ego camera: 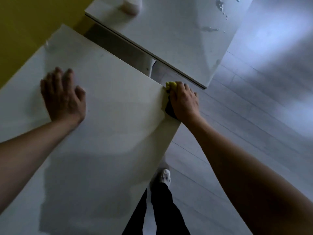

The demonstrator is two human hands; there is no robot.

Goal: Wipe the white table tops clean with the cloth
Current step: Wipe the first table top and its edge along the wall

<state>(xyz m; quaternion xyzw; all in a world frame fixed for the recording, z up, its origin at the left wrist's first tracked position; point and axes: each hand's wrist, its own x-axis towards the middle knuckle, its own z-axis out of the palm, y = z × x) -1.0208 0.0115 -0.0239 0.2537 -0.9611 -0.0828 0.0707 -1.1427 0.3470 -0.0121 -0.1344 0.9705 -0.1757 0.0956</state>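
From the head view, you are looking down over the near white table top (105, 116), which runs diagonally across the picture. Your left hand (63, 95) lies flat on it, palm down, fingers straight and slightly spread, holding nothing. Your right hand (183, 100) is at the table's right edge, close to its far corner, with the fingers curled over the yellow cloth (171, 84); only a small bunched bit of the cloth shows past your fingertips, touching the edge, and the rest is hidden under the hand. A dark patch sits just beneath your palm against the table edge; you cannot tell what it is. Beyond a narrow gap stands the second white table top (177, 36), apart from the near one, with water droplets (220, 5) scattered near its far right side and a smeared wet streak (210, 29) just below them. A blurred pale object (129, 5) rests at that table's far left edge, too soft to identify. The pale grey plank floor (254, 102) fills the right side, a yellow wall (20, 22) the upper left. At the bottom, your dark trouser legs (160, 214) and one white shoe (164, 176) show just beside the near table's edge.
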